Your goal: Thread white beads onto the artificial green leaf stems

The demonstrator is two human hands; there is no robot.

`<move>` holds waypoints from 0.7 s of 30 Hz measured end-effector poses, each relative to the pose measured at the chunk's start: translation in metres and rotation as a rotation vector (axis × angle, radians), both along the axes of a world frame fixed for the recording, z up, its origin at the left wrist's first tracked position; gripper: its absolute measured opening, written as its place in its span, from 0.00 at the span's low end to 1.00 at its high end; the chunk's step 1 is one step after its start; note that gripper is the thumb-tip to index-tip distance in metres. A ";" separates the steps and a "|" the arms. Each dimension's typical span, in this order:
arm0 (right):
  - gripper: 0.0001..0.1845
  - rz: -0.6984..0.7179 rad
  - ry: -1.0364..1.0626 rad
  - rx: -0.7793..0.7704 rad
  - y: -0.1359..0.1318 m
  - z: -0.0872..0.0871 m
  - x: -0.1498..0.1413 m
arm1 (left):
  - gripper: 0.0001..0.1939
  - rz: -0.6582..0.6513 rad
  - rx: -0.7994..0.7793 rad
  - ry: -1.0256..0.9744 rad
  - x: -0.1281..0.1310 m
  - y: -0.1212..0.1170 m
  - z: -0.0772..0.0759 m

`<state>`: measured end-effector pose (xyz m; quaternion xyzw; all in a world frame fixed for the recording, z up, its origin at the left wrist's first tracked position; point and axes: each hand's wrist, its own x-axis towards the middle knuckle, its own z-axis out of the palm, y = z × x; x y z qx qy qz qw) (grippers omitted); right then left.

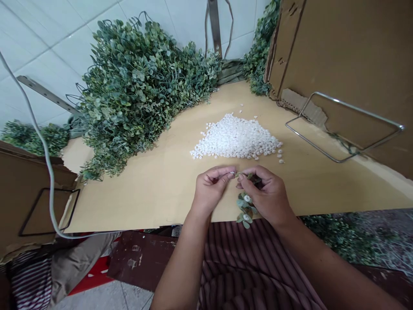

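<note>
My left hand [210,188] pinches a small white bead-like piece [232,173] between thumb and forefinger. Close beside it, my right hand [266,189] is closed on an artificial leaf sprig [247,209], its stem tip pointing toward the left fingertips. Green leaves hang below the right fingers, with a few white pieces set among them. Whether the white piece touches the stem tip I cannot tell. Just beyond both hands, a heap of small white pieces [237,137] lies on the tan tabletop [155,193].
A big pile of artificial greenery [138,86] covers the back left. Cardboard [351,64] stands at the right, near a metal wire frame [342,101]. A white cable [48,159] loops at the left. Another person's leg [77,262] shows at lower left.
</note>
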<state>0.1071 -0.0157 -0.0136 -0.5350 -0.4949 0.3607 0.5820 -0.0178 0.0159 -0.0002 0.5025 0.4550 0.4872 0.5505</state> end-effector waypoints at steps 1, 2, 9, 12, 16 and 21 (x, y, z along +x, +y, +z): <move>0.08 0.001 -0.001 0.001 0.000 0.000 0.000 | 0.05 -0.007 0.005 0.001 0.000 0.000 0.000; 0.08 0.002 -0.002 0.000 0.000 0.000 0.000 | 0.05 -0.014 0.010 0.001 0.000 0.000 0.000; 0.08 -0.003 -0.039 -0.008 -0.001 -0.002 0.000 | 0.05 -0.033 0.044 -0.005 0.000 0.001 -0.001; 0.08 -0.006 -0.045 -0.010 -0.001 -0.002 0.000 | 0.05 -0.037 0.045 -0.006 0.000 0.001 -0.001; 0.09 -0.007 -0.056 0.005 -0.001 -0.002 0.000 | 0.05 -0.036 0.042 0.008 -0.001 0.001 -0.002; 0.08 -0.024 -0.082 0.018 -0.001 0.000 0.000 | 0.04 -0.031 0.023 0.022 -0.001 -0.001 -0.001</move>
